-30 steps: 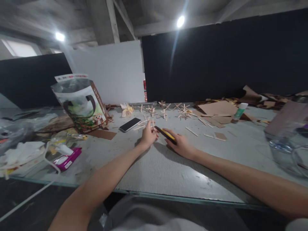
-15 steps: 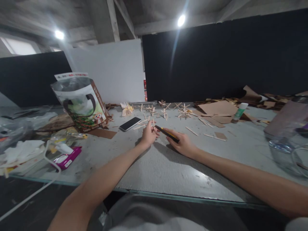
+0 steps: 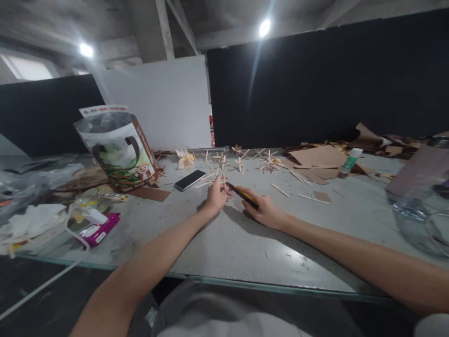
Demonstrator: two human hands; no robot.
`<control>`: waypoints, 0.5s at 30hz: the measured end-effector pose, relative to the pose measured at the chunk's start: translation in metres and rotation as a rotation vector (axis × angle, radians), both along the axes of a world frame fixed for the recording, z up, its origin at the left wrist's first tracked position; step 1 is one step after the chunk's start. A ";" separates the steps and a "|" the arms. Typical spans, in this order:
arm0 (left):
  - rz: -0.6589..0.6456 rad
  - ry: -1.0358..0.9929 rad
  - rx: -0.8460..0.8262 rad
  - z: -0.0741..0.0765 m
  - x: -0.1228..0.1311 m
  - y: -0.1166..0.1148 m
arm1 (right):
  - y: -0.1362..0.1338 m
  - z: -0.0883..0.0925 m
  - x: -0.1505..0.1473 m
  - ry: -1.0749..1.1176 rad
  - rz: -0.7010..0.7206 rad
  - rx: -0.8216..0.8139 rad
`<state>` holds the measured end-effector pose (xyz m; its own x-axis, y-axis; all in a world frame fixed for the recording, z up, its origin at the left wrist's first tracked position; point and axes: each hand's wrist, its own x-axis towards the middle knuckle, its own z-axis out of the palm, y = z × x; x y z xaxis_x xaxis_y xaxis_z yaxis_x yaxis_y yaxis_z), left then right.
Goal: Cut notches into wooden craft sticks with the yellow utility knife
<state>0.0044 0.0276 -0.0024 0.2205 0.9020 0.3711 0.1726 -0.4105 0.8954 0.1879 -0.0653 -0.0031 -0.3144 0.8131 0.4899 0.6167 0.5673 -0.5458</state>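
Both forearms reach out from the near edge of the grey tabletop (image 3: 245,243) and meet about halfway to its far edge. The left hand (image 3: 216,195) rests on the surface with its fingers curled in, the fingertips pinched around a short wooden stick (image 3: 223,179) that stands up just above them. The right hand (image 3: 264,209) lies close beside it, its fingers wrapped around a black and yellow utility knife (image 3: 242,195). The knife's dark tip slants up and left, almost touching the left hand's fingers; whether a blade is out is too small to tell. Just beyond the left hand, a dark phone (image 3: 190,180) lies flat with its screen up, and a few loose sticks sit between it and the fingers. Further back, along the middle of the far edge, small crossed-stick stars (image 3: 242,162) are scattered. Brown cardboard scraps (image 3: 317,159) spread towards the far right corner, with a white glue bottle (image 3: 351,160) with a green label lying among them. A small cardboard square (image 3: 322,197) lies alone on the bare surface to the right of the right hand. A glass bowl (image 3: 417,215) sits at the right edge. On the left side an opened printed snack bag (image 3: 117,147) stands upright, well apart from the hands. Nearer the left front corner lie a pink packet (image 3: 99,229), crumpled white paper (image 3: 31,222) and a white cable (image 3: 75,234) that drops over the near edge.
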 end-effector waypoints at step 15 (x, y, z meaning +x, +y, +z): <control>-0.023 -0.007 -0.008 0.002 0.000 0.000 | -0.002 0.000 0.001 -0.039 0.013 0.014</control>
<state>0.0047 0.0278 -0.0003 0.2386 0.8997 0.3655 0.1569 -0.4071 0.8998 0.1887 -0.0673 -0.0030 -0.3440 0.8019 0.4885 0.6301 0.5829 -0.5131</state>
